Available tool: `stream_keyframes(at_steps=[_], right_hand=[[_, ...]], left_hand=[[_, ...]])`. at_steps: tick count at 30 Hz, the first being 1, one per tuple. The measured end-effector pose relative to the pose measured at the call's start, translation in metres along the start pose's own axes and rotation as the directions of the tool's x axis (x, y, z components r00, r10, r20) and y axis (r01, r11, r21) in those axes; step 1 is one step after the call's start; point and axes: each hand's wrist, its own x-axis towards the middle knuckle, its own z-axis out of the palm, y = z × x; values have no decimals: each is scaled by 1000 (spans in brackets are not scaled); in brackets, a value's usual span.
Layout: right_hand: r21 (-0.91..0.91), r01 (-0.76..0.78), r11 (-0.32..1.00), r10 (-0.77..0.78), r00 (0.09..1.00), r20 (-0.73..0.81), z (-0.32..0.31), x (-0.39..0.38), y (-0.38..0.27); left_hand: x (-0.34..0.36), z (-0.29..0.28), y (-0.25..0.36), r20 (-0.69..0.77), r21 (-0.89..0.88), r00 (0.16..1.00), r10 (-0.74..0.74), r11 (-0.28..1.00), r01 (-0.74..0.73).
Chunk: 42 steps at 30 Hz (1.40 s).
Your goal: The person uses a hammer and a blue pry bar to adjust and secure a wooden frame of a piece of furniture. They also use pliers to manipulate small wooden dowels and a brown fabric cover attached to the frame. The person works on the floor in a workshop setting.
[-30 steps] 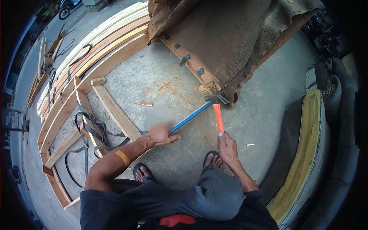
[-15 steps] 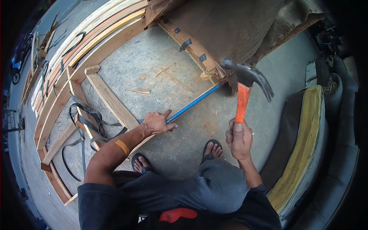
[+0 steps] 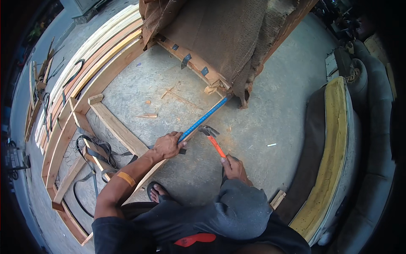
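Note:
My left hand grips the lower end of a blue textured bar lying along a narrow wooden rail. My right hand is closed on a hammer with an orange handle; its dark head rests low, just beside the bar and rail. The bar's far end reaches a torn brown upholstered frame with small dark metal tabs along its wooden edge. At my left, the rail is part of a curved light-wood frame with black straps and loose wires in it.
Long pale and orange strips lie along the curved frame. Loose timber is piled farther left. Wood splinters lie on the concrete floor. A long yellow foam cushion and grey upholstered pieces lie at the right.
The hammer in my right hand rose up toward me, then came down to the left, lower on the bar. The view has shifted, with the upholstered frame further left. My left hand stays on the bar.

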Motion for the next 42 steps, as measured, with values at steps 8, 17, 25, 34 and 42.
stream_keyframes(at_steps=[8,17,25,34,42], right_hand=[[100,42,994,-29,992,-122,2,-15,30],[134,-10,991,23,995,-94,-8,-16,27],[203,378,903,-282,880,-383,-83,-15,-48],[-163,201,966,-246,910,-333,-45,71,3],[-341,463,818,-574,693,-437,-60,77,-7]], left_hand=[[-21,-72,54,-44,72,982,-181,980,184],[-20,-113,93,-36,193,969,-243,950,245],[-46,-143,83,-33,275,946,-323,907,319],[-42,-153,88,116,480,891,-438,810,336],[-38,-125,62,162,468,884,-438,823,322]])
